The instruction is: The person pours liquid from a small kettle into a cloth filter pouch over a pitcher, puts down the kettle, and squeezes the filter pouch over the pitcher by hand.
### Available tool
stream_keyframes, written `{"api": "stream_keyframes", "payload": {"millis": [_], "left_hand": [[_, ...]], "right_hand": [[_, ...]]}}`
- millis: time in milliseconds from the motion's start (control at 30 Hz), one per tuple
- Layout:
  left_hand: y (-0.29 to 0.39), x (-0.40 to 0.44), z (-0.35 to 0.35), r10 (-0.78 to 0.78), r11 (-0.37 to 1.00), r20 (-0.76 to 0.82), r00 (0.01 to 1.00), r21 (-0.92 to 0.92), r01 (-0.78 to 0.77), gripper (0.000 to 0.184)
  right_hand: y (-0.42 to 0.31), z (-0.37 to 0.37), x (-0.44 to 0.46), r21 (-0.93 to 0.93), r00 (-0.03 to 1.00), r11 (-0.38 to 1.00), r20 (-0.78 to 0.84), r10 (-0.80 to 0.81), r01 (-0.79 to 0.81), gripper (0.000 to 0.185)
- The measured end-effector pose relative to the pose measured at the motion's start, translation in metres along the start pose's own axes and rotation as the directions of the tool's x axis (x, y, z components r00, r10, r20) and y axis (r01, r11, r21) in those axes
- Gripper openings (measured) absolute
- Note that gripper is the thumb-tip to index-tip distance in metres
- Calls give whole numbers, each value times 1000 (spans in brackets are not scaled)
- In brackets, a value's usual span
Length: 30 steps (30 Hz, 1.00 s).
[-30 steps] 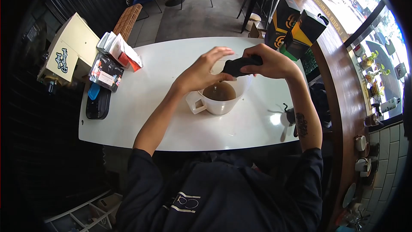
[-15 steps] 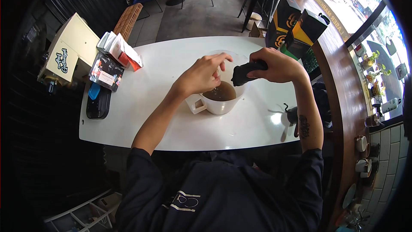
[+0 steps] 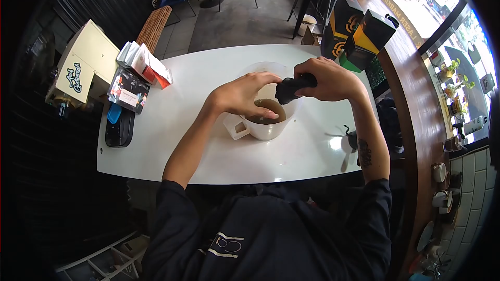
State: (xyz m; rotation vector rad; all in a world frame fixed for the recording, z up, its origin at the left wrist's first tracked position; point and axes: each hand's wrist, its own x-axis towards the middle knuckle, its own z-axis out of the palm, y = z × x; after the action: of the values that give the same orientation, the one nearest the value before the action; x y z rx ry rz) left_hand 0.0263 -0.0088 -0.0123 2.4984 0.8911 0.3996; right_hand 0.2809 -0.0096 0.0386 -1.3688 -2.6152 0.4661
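My right hand (image 3: pixel 329 79) grips a black object (image 3: pixel 295 87) with a smooth, lumpy shape, tilted above a large white plastic jug (image 3: pixel 266 131). What kind of thing it is, I cannot make out. Brownish liquid (image 3: pixel 260 108) shows inside the jug, whose handle (image 3: pixel 237 128) points to the lower left. Above the jug's mouth, my left hand (image 3: pixel 244 92) is spread in a C shape. Its thumb hangs over the liquid, and its fingertips come close to the black object's left end; whether they touch it is unclear.
The jug stands on a white table (image 3: pixel 172 140). Several packets (image 3: pixel 143 65), a printed box (image 3: pixel 126 89) and a black case (image 3: pixel 120 129) lie at the left, beside a cream machine (image 3: pixel 83 67). Black-and-yellow boxes (image 3: pixel 359 39) stand back right. A small dark item (image 3: pixel 352 138) sits near the right edge.
My left hand has opened out from curled fingers, its thumb dropping lower over the jug. The black object and my right hand have shifted slightly left.
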Motion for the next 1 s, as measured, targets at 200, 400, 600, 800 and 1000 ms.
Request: {"api": "stream_keyframes", "payload": {"millis": [200, 400, 600, 800, 1000], "left_hand": [[12, 10, -2, 14, 990, -129, 992, -137, -31, 68], [17, 13, -1, -141, 954, -50, 989, -275, 122, 38], [4, 18, 4, -81, 938, -114, 990, -344, 37, 26], [4, 19, 2, -54, 942, -125, 991, -335, 9, 18], [-6, 17, 3, -56, 912, -86, 995, -409, 17, 22]], "right_hand": [[-10, 1, 7, 64, 999, 998, -48, -12, 15, 30], [-4, 8, 12, 175, 995, 982, -78, -64, 77, 29], [-11, 7, 11, 162, 987, 979, -114, -110, 128, 24], [-17, 8, 11, 134, 967, 965, -149, -207, 227, 17], [-10, 18, 15, 11, 899, 914, -183, -397, 406, 19]]}}
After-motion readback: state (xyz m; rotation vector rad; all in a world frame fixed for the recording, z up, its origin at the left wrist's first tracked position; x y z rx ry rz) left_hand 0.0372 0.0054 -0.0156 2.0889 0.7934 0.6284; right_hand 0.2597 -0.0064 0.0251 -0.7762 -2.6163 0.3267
